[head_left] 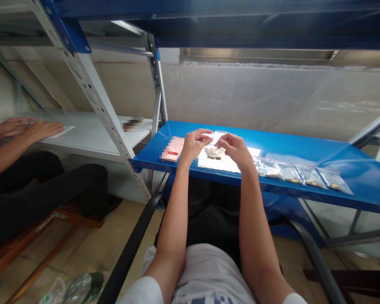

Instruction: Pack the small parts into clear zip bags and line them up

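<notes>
Above the blue shelf, both hands are together with a clear zip bag (214, 153) between and just below them. Small dark and yellowish pieces show in the bag, over a white sheet (205, 162). The fingers of my left hand (194, 145) are pinched at the bag's upper left edge. My right hand (237, 150) pinches near its upper right side, thumb against fingers. Glare blurs the exact contact at the fingertips. To the right, several filled clear zip bags (310, 175) lie in an overlapping row, each with small yellow and dark pieces inside.
A pink booklet or box (174, 148) lies left of my hands on the blue shelf (304, 147). A grey metal upright (95, 93) separates it from a white shelf (95, 137), where another person's hands (34, 127) work. Chair armrests (129, 249) flank me; a blue beam hangs overhead.
</notes>
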A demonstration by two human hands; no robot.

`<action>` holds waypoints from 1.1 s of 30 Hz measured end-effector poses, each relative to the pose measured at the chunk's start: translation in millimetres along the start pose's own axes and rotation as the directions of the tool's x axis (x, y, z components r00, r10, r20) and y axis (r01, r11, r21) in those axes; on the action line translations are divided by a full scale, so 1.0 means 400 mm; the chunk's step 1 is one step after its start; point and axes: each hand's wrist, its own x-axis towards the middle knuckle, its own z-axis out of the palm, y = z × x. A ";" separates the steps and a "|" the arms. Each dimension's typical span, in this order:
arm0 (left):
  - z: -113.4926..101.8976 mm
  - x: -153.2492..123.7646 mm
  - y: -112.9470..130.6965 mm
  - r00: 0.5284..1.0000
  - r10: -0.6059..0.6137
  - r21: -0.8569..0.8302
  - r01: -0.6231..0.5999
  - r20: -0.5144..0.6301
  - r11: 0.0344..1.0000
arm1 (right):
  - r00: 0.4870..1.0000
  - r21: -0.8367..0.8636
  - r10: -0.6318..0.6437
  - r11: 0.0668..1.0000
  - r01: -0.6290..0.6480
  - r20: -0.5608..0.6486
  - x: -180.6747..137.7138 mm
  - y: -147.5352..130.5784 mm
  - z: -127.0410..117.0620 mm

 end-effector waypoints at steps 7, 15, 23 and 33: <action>-0.005 0.000 0.010 1.000 0.021 0.072 -0.021 -0.006 0.997 | 0.999 0.008 -0.031 0.999 0.031 0.033 0.005 0.005 0.010; -0.002 -0.002 0.027 0.995 0.073 0.180 -0.084 0.067 0.980 | 0.993 -0.017 -0.113 0.993 0.114 0.026 0.003 0.001 0.003; 0.000 0.001 0.027 0.993 0.069 0.089 -0.077 0.093 0.993 | 0.999 -0.190 -0.034 0.981 0.036 0.014 -0.008 -0.053 -0.006; 0.014 -0.001 0.027 0.985 0.165 0.022 -0.167 0.059 0.986 | 0.996 -0.272 0.084 0.959 -0.081 0.002 -0.027 -0.080 -0.035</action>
